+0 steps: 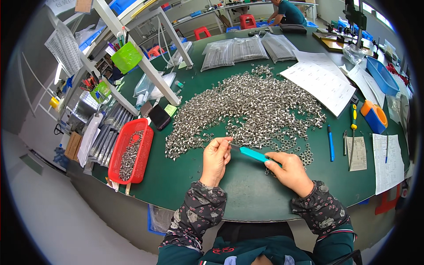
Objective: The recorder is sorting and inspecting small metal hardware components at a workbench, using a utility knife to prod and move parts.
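My right hand (289, 171) is closed around the teal handle of a knife (255, 154), its thin metal blade pointing left. At the blade's tip, my left hand (215, 160) pinches a tiny metal part (229, 141) between thumb and fingers; most of it is hidden. Just beyond both hands, a broad pile of small shiny metal rings (247, 104) spreads over the green table (251, 198). Some loose rings (306, 155) lie flat close to my right hand. To the left stands a red plastic basket (148, 152) with more small metal parts inside.
Bagged metal tubes (247, 48) lie behind the pile. Right of it are paper sheets (320, 81), a blue pen (331, 143), a yellow-handled screwdriver (353, 119), a blue-orange tape dispenser (374, 115) and a blue tray (382, 75). A white shelf post (157, 77) rises at left. Another person (289, 13) sits far back.
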A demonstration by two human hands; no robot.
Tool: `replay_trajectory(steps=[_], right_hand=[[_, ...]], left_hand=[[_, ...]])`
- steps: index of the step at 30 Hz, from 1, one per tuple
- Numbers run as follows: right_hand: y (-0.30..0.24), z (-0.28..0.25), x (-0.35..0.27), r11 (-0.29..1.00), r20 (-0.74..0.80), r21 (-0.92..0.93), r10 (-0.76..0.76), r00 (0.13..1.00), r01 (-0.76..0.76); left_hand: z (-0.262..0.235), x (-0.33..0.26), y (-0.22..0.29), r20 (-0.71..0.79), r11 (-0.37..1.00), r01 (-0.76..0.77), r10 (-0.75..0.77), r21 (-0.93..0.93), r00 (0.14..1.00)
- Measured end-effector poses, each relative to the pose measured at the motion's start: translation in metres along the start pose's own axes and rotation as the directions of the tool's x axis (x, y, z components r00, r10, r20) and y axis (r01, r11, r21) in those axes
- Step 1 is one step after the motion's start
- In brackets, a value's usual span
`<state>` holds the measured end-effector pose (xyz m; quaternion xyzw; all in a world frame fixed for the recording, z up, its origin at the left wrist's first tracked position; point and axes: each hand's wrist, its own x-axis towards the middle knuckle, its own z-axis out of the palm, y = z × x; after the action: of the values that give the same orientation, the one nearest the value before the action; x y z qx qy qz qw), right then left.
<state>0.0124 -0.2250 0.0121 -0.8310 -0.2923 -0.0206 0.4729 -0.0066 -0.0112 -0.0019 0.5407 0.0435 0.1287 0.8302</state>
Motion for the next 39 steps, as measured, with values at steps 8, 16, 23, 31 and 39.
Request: replay_trajectory(steps=[8, 16, 23, 31, 39], right_hand=[[-0.013, -0.001, -0.003, 0.964, -0.096, -0.253, -0.114, 0.989, 0.086], [-0.013, 0.000, 0.000, 0.906, -0.204, -0.365, -0.305, 0.930, 0.217], [-0.010, -0.002, -0.002, 0.957, -0.134, -0.252, -0.182, 0.974, 0.144], [-0.009, -0.002, -0.001, 0.995, -0.056, -0.093, -0.028, 0.998, 0.023], [-0.005, -0.001, -0.002, 0.999, -0.019, -0.018, 0.045, 0.999, -0.045]], left_hand=[[0.004, -0.001, 0.000, -0.054, 0.997, -0.030, 0.033, 0.066, 0.998], [0.001, 0.000, -0.002, -0.032, 0.999, -0.030, 0.029, -0.034, 0.999], [-0.001, 0.001, 0.000, -0.057, 0.991, 0.042, -0.050, -0.126, 0.997], [0.002, 0.000, -0.001, -0.044, 1.000, 0.001, -0.002, -0.020, 0.999], [0.003, -0.002, 0.001, -0.066, 0.982, -0.060, 0.072, 0.177, 0.995]])
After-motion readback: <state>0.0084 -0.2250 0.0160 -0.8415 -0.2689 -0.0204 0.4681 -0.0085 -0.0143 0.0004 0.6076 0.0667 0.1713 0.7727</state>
